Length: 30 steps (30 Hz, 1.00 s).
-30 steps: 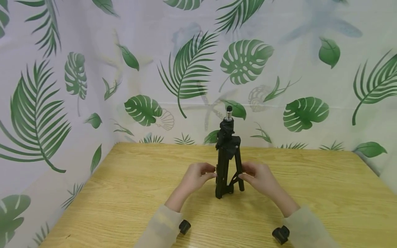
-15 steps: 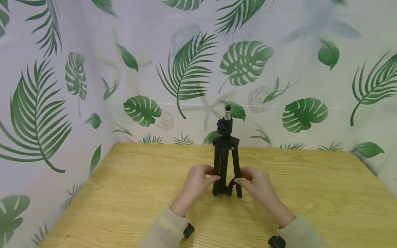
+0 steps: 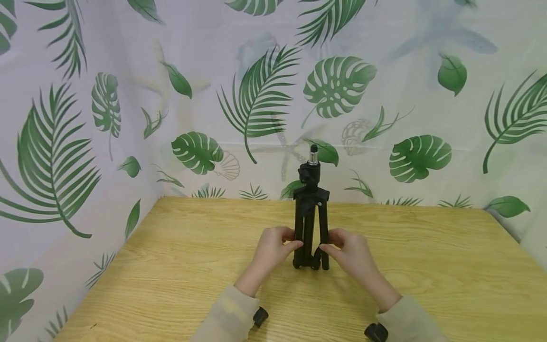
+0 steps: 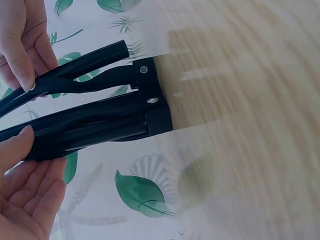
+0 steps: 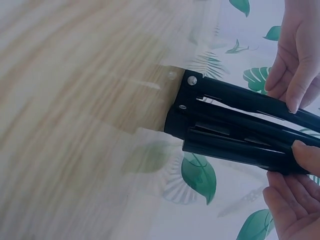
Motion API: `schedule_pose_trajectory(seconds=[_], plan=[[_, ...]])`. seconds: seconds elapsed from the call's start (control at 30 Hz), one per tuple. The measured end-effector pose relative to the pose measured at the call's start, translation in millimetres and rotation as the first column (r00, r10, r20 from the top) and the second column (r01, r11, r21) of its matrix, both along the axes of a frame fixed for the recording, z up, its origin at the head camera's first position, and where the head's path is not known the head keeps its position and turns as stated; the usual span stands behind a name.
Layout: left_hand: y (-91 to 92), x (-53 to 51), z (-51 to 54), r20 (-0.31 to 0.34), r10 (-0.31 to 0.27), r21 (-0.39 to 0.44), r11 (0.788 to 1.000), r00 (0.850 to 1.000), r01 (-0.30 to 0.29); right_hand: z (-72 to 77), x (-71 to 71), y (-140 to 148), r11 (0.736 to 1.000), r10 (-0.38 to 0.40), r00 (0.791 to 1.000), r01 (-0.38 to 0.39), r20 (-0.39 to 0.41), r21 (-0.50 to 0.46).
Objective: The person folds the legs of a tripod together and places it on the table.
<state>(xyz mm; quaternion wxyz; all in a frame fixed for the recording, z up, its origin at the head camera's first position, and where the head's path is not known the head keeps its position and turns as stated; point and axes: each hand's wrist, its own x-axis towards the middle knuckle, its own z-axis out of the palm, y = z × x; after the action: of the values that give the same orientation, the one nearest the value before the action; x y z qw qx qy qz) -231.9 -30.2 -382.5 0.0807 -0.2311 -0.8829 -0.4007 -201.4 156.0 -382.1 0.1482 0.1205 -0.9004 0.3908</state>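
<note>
A black tripod stand (image 3: 308,223) with a silver top stud is upright in the middle of the head view, its legs folded nearly together. My left hand (image 3: 273,248) grips the left leg low down between thumb and fingers. On the other side my right hand (image 3: 353,252) pinches the right leg, which stands slightly apart from the others. The left wrist view shows the hinged brace (image 4: 105,80) joining that leg to the bottom hub (image 4: 155,97). Seen from the right wrist, the hub (image 5: 182,105) is close to the tabletop; whether it touches I cannot tell.
The wood-grain table (image 3: 192,266) stretches out on both sides of the stand. Behind it and to the left hangs a white cloth (image 3: 265,118) printed with green leaves. Black wrist cameras (image 3: 259,317) sit at both sleeves.
The tripod has turned a little and its right leg has swung inward towards the others. My hands have closed onto the legs, the right hand moving left.
</note>
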Motion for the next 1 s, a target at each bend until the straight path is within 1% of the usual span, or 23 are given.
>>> schedule_pose_trajectory(seconds=[0.17,0.4,0.53,0.6,0.67,0.77,0.87,1.0], plan=[[-1.1,0.0,-0.9,0.014,-0.01,0.008,1.0,1.0,0.01,0.9,-2.1,-4.4,1.0,-0.003,1.0,0.003,0.014,0.0],[-0.5,-1.5,-3.5,-0.004,-0.02,0.014,1.0,1.0,0.02,0.3,-5.9,-8.8,1.0,-0.005,1.0,0.006,-0.01,0.009],[-1.4,-2.5,-4.3,-0.003,-0.01,0.018,1.0,1.0,0.01,1.3,-7.4,-10.4,1.0,0.002,1.0,-0.002,0.001,0.01],[-1.6,-2.5,-3.7,0.006,-0.007,0.019,1.0,1.0,0.007,2.7,-8.6,-8.9,1.0,0.023,1.0,-0.023,0.019,0.013],[-1.4,-1.9,-2.6,0.018,-0.008,0.019,1.0,1.0,0.008,4.3,-10.6,-5.1,0.998,0.056,0.997,-0.058,0.054,0.025],[-0.6,-1.0,-1.3,0.03,-0.016,0.023,1.0,0.999,0.015,4.2,-15.2,2.6,0.99,0.108,0.987,-0.118,0.118,0.074],[-0.4,-0.9,-1.7,0.035,-0.016,0.034,0.999,0.999,0.015,-0.5,-21.4,9.2,0.972,0.153,0.972,-0.181,0.176,0.152],[-1.0,-1.3,-2.3,0.038,-0.012,0.043,0.999,0.999,0.011,-12.5,-29.8,12.6,0.944,0.186,0.953,-0.241,0.239,0.225]])
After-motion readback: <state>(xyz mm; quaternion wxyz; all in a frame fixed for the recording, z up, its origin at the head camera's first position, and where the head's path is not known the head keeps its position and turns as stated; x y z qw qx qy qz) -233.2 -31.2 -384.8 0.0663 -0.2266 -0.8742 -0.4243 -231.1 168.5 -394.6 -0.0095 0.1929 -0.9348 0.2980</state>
